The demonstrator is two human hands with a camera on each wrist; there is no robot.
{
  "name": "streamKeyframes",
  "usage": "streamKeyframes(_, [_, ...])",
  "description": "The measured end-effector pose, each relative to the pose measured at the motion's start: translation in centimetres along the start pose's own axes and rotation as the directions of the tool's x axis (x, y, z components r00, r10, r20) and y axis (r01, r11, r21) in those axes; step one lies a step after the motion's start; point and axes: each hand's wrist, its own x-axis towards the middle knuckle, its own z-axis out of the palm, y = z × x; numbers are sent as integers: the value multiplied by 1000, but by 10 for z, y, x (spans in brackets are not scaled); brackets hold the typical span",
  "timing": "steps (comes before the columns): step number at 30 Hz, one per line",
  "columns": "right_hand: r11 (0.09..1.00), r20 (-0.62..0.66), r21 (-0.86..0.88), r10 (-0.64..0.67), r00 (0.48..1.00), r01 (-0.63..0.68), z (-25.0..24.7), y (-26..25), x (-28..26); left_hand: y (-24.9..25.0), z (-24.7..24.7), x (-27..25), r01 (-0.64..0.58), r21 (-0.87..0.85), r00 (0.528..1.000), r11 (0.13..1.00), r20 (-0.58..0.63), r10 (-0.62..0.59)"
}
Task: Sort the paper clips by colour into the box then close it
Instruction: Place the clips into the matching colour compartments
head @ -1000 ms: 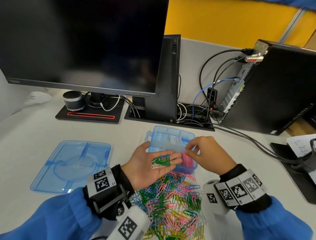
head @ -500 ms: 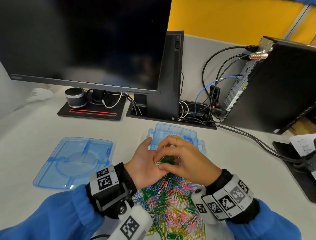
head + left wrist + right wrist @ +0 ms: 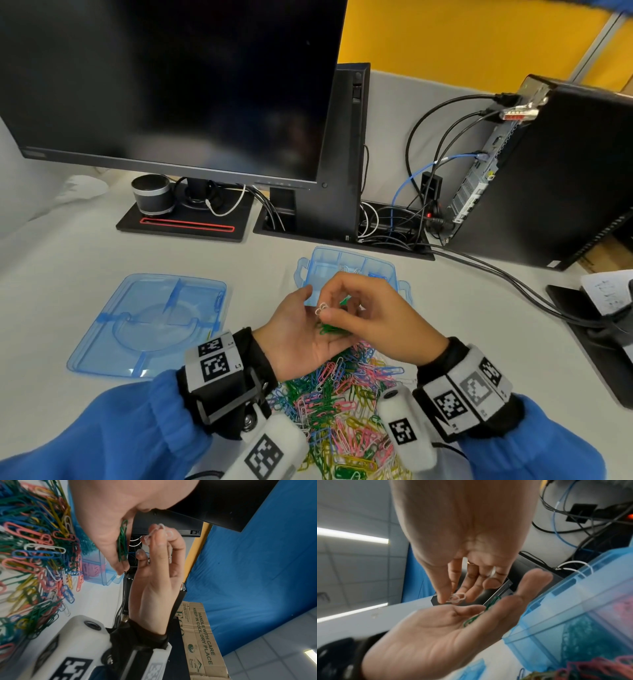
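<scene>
Blue lid [image 3: 147,322] left of hands, monitor [image 3: 164,85] behind box [image 3: 352,267]

The left hand [image 3: 120,513] fills the top centre of the frame, palm open and fingers extended, with a small bunch of green paper clips [image 3: 122,543] lying against it. Just to its right, the right hand [image 3: 154,577] rises from the lower centre and pinches white paper clips [image 3: 155,532] at its fingertips, close to the green bunch but apart from it. A heap of mixed-colour paper clips [image 3: 34,555] covers the left side. A blue translucent box [image 3: 107,574] sits at centre left, pink clips showing through its wall. A cardboard carton [image 3: 202,639] stands at lower right.
</scene>
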Motion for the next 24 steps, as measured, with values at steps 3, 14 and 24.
streamKeyframes(3, [994,-152,96,57,987,-43,-10,4,7,-1,0,1,6,27,999,1000,-41,-5])
streamKeyframes(14, [857,-329,-436,132,935,-274,-46,50,43,6,0,0,-8,19,1000,1000,-30,8])
streamKeyframes(24, [899,39,-437,0,999,17,-31,24,14,8,-3,0,-14,10,999,1000,33,13])
